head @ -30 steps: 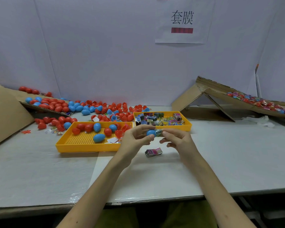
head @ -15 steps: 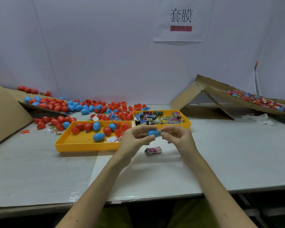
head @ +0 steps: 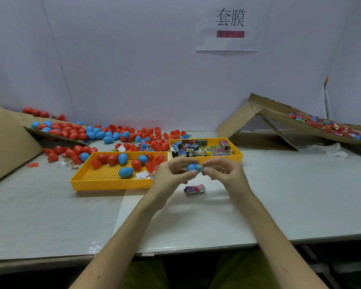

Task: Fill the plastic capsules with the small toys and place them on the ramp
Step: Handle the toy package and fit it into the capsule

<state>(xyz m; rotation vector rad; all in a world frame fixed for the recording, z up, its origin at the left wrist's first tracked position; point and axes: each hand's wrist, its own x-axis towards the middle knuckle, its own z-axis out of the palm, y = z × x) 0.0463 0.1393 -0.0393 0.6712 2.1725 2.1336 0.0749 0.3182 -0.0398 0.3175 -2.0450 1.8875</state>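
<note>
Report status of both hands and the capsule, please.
Left hand holds blue capsule. Right hand pinches toy packet at its opening. Spare packet lies on table below.

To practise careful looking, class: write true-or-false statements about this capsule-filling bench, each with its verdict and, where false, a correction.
1. The left hand holds a blue capsule. True.
2. The right hand pinches a toy packet at the capsule's opening. True.
3. The loose packet below the hands lies inside a yellow tray. False: it lies on the table, outside both trays.
4. The tray of toy packets stands left of the capsule tray. False: it stands to its right.
5. The cardboard ramp on the right carries nothing. False: capsules lie on it.
</note>
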